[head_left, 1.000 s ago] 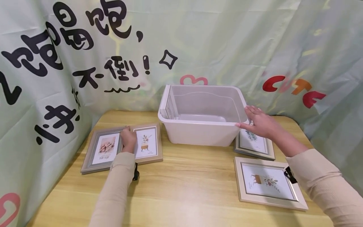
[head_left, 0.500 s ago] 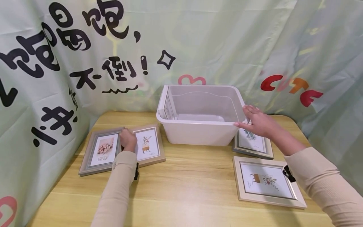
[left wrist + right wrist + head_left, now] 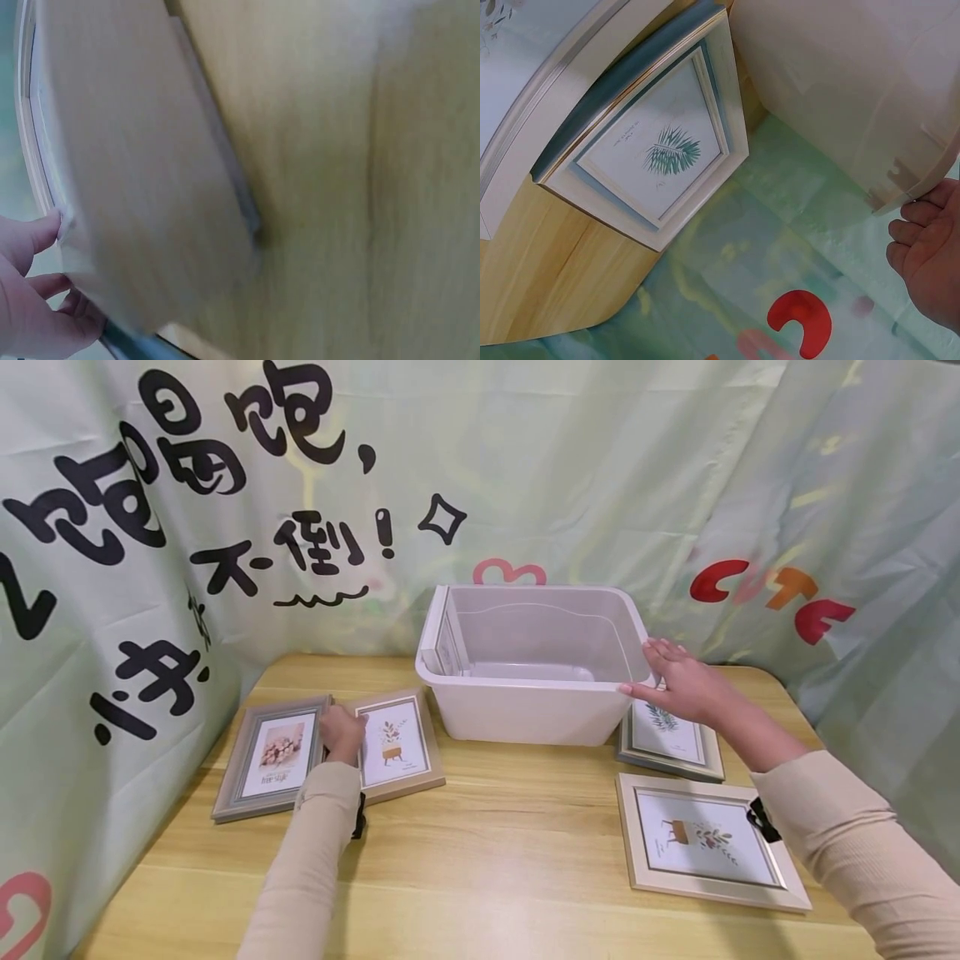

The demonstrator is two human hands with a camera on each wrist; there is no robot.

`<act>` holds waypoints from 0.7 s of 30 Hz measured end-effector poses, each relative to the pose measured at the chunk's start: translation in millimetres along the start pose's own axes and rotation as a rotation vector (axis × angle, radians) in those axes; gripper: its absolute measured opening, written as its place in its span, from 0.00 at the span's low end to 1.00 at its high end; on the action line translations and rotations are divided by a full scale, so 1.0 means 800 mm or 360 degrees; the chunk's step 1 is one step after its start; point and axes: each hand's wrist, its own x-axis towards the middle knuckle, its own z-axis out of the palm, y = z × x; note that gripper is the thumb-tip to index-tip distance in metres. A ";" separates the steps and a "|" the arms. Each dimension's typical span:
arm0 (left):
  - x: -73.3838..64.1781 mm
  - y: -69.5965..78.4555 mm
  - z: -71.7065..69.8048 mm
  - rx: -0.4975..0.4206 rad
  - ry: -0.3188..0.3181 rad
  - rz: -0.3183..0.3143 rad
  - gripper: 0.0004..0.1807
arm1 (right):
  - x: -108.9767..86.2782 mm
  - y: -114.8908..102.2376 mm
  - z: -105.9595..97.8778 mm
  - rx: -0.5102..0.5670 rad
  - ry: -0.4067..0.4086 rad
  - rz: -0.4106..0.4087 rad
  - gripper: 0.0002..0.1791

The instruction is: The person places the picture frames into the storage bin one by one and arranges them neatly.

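Observation:
My left hand [image 3: 343, 733] pinches the left edge of a tan picture frame [image 3: 435, 767] with a potted-plant print, fingers low and thumb above in the left wrist view. This tan frame [image 3: 142, 172] is tilted up from the table there. Right beside the hand lies a grey-brown picture frame [image 3: 232, 768] with a pink flower print. My right hand [image 3: 686, 685] grips the front right corner of a pale grey plastic bin [image 3: 525, 714], thumb on the front rim. Its fingers [image 3: 922, 214] curl at the bin's rim in the right wrist view. A picture frame [image 3: 437, 643] stands on edge inside the bin's left end.
Right of the bin lie stacked frames [image 3: 667, 739] with a green leaf print on top. Nearer me, a cream picture frame [image 3: 633, 852] lies partly under the right forearm. The wooden table [image 3: 487, 860] meets a printed cloth backdrop [image 3: 585, 468] behind and at both sides.
The tan frame has turned a little and shifted slightly right, its near edge coming toward me, with my left hand on it. My right hand has stayed on the bin.

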 end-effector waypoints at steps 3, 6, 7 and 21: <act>0.001 0.000 0.004 0.0037 -0.0015 0.0004 0.14 | 0.000 0.000 0.000 0.0009 0.0001 0.0002 0.52; 0.003 -0.001 0.006 0.0049 -0.0006 -0.0001 0.15 | -0.001 0.000 0.001 0.0020 0.0005 0.0008 0.52; 0.004 -0.001 0.006 0.0039 0.0002 -0.0010 0.14 | -0.001 0.000 0.001 0.0024 0.0005 0.0009 0.52; 0.000 -0.003 -0.012 -0.0331 -0.0073 -0.0036 0.21 | -0.003 0.000 -0.001 0.0002 -0.0012 -0.0008 0.53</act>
